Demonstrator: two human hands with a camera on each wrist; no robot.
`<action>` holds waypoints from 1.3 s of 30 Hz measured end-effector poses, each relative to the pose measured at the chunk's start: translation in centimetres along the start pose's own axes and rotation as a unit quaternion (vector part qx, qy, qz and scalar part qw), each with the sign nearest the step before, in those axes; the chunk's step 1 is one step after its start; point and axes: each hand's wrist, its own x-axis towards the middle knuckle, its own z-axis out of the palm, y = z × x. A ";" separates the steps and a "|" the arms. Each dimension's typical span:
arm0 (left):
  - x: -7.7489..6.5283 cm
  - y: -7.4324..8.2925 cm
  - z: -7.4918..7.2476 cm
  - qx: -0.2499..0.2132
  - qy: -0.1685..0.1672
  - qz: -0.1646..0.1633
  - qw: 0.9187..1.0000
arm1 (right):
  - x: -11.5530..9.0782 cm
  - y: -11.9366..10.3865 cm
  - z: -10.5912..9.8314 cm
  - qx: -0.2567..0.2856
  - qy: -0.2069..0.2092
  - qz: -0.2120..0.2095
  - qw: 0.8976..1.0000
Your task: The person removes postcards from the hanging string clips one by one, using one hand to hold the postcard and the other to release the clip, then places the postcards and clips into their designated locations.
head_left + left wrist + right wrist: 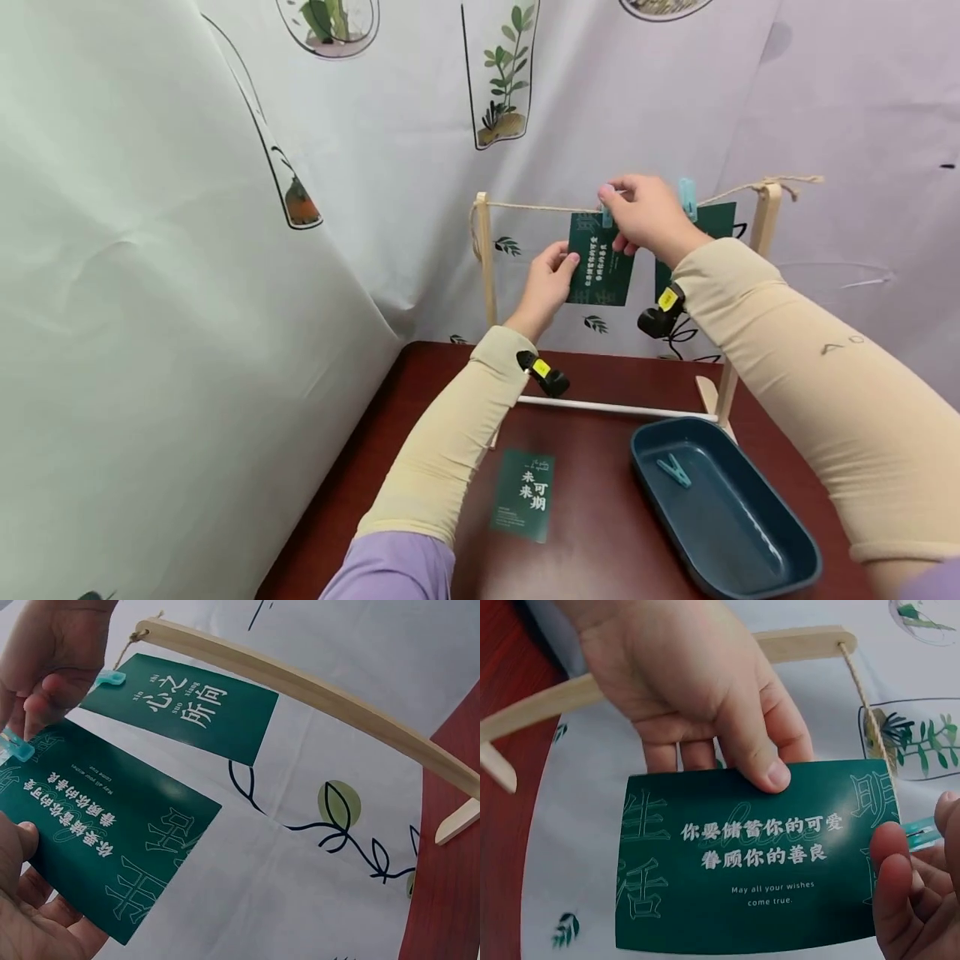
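My left hand (546,279) holds a dark green card (600,271) with white writing by its edge, the thumb (769,774) lying on the printed face. Pinched in my right hand (651,215) is a light blue clothespin (922,834) at the card's top edge, right beside the twine (540,207). The pin's jaws are partly hidden by the fingers. Farther right, a second green card (187,712) hangs from the same twine under another light blue clothespin (687,198).
The twine runs between two wooden posts (487,275) joined low down by a white rod (615,407). On the dark red table (592,500) lie a third green card (522,496) and a dark blue tray (750,533) with one clothespin (673,470) in it. Printed cloth hangs behind.
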 end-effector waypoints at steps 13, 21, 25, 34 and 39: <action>-0.9 -0.7 0.7 -0.013 -0.014 -0.025 1.000 | -0.6 0.7 0.4 0.170 0.057 -0.021 0.984; -1.9 -2.1 0.8 -0.013 -0.021 -0.031 0.999 | -1.3 1.2 0.7 0.252 0.070 -0.102 0.960; -3.1 -3.1 -0.1 -0.030 -0.028 -0.048 0.998 | -1.9 2.4 1.3 0.293 0.048 -0.168 0.940; -6.1 -4.8 -2.6 -0.025 -0.082 -0.075 0.994 | -5.3 7.6 3.2 0.262 0.020 -0.142 0.954; -8.4 -6.9 -3.3 -0.013 -0.110 -0.114 0.987 | -8.8 12.6 4.7 0.221 -0.021 -0.090 0.971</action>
